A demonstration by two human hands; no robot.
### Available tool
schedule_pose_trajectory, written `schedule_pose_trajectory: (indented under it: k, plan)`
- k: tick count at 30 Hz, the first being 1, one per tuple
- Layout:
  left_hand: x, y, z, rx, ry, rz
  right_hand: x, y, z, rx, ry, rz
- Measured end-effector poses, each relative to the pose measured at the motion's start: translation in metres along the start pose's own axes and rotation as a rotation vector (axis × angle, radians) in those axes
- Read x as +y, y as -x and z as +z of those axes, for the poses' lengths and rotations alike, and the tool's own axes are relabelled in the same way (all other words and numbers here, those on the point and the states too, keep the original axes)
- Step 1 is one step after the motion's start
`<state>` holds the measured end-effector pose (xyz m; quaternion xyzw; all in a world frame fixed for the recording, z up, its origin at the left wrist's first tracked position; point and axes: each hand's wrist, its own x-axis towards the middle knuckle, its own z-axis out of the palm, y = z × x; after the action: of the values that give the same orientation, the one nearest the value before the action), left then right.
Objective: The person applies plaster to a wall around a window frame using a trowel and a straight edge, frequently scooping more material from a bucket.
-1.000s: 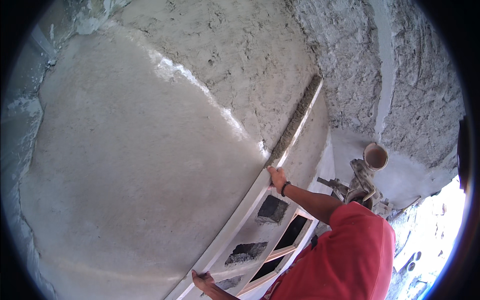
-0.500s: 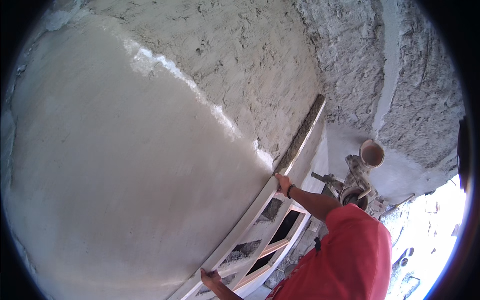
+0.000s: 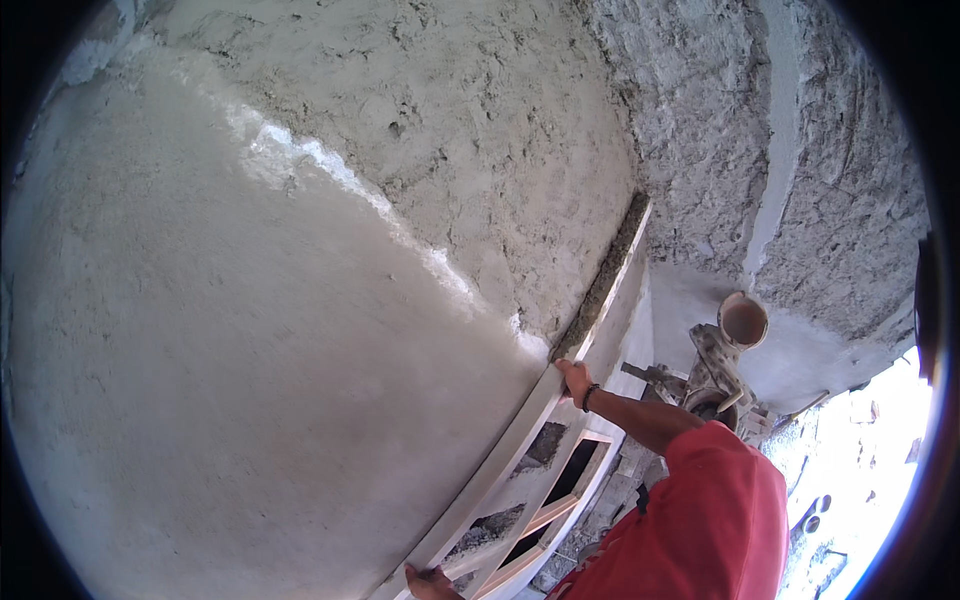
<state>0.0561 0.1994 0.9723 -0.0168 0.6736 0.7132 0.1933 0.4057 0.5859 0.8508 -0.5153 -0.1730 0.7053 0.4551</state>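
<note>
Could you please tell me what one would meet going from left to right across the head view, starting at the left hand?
Left hand, right hand, brown round-mouthed container, two small round objects, dark shape at the far edge.

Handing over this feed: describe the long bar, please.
On the grey wall, the white streak runs down-right toward the long bar, gripped by the left hand and right hand. Mortar along its upper stretch distinguishes it from the light-brown frame.
</note>
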Motion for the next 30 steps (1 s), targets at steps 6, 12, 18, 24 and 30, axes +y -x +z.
schedule_pose_trajectory:
  k: [6, 12, 18, 24, 30]
  plan:
    - [0.043, 0.027, 0.007, 0.184, 0.087, -0.004, -0.032, 0.034, 0.023, -0.120, -0.109, -0.067]
    - [0.112, 0.052, 0.017, 0.125, 0.186, 0.012, -0.089, 0.088, 0.054, -0.160, -0.083, -0.147]
    - [0.159, 0.099, 0.053, 0.211, 0.345, 0.140, -0.129, 0.134, 0.081, -0.188, -0.096, -0.292]
    - [0.158, 0.082, 0.038, 0.238, 0.331, 0.102, -0.127, 0.139, 0.079, -0.244, -0.179, -0.255]
    - [0.138, 0.063, 0.025, 0.230, 0.231, 0.150, -0.090, 0.125, 0.075, -0.079, -0.146, -0.246]
